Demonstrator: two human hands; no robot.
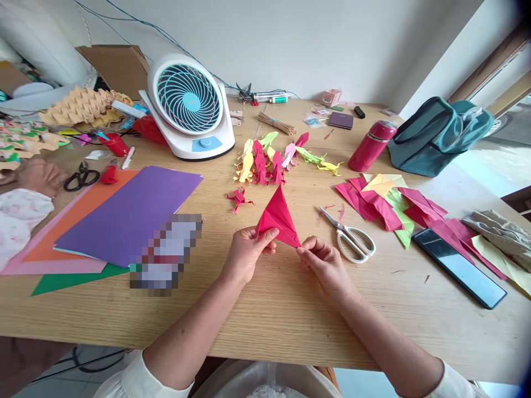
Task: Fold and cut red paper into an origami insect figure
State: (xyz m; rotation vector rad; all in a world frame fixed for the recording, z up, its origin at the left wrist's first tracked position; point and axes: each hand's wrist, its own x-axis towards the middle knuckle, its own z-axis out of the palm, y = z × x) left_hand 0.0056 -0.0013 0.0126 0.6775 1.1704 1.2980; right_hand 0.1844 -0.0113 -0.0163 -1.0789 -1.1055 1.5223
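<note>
Between my two hands is a folded red paper (279, 217), a triangle with its point up. My left hand (249, 249) pinches its lower left side, thumb on the front face. At the lower right corner, my right hand (323, 260) grips the paper between thumb and fingertips. Just behind lies a small red folded paper figure (239, 199) with thin limbs. Farther back is a pile of folded paper figures (260, 163) in red, yellow, green and pink. White-handled scissors (352, 237) rest on the table to the right of my right hand.
Coloured sheets (133, 215) and a pixelated object (168, 251) lie left. A fan (188, 105) stands behind them. Rightward are folded papers (373, 202), a phone (460, 265), a red bottle (373, 145) and a teal bag (431, 138). Another person's hand (43, 174) rests at far left.
</note>
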